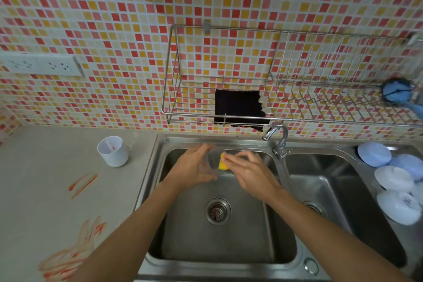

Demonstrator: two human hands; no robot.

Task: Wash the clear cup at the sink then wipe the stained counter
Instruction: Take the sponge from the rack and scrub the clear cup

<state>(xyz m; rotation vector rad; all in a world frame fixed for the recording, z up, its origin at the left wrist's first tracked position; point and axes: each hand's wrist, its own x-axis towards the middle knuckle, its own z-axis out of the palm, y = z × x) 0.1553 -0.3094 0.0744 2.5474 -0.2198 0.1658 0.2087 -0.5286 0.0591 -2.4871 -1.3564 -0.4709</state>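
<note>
Over the left sink basin (229, 236) my left hand (192, 167) grips the clear cup (211, 162), tilted with its mouth toward the right. My right hand (249, 171) pinches a yellow sponge (223, 163) and pushes it into the cup's mouth. The grey counter (45, 178) to the left carries orange-red stains (82, 184), with more smears (68, 256) near its front edge. A dark cloth (240, 107) hangs in the wire rack on the wall above the sink.
A white cup (113, 151) stands on the counter by the sink's left rim. The tap (278, 137) sits between the two basins, with no water seen running. Several white and blue plates (393, 178) lie at the right. A wire dish rack (297, 98) holds a blue brush (397, 94).
</note>
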